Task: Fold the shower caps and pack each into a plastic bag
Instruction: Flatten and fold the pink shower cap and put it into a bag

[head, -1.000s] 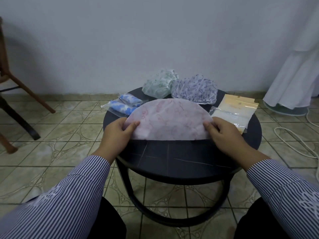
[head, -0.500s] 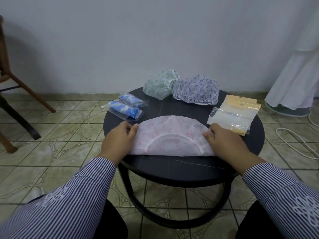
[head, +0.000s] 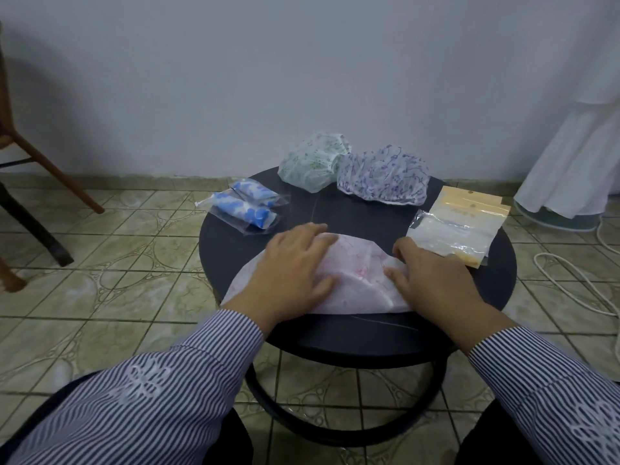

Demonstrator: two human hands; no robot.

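Observation:
A pink-patterned shower cap (head: 357,275) lies folded and flattened on the near part of the round black table (head: 362,213). My left hand (head: 293,266) presses flat on its left half, fingers spread. My right hand (head: 432,280) presses on its right end with straight fingers. A green-patterned cap (head: 313,164) and a purple-patterned cap (head: 385,176) sit unfolded at the table's far edge. Blue-patterned caps packed in clear bags (head: 245,204) lie at the far left. A stack of empty plastic bags (head: 458,223) lies at the right.
A wooden chair's legs (head: 50,169) stand on the tiled floor at the left. White fabric (head: 580,152) hangs at the right above a round base, and a white cord (head: 577,280) trails over the floor beside the table.
The pink cap has been folded smaller and pulled nearer. Both hands moved from gripping its ends inward onto its top, pressing it flat.

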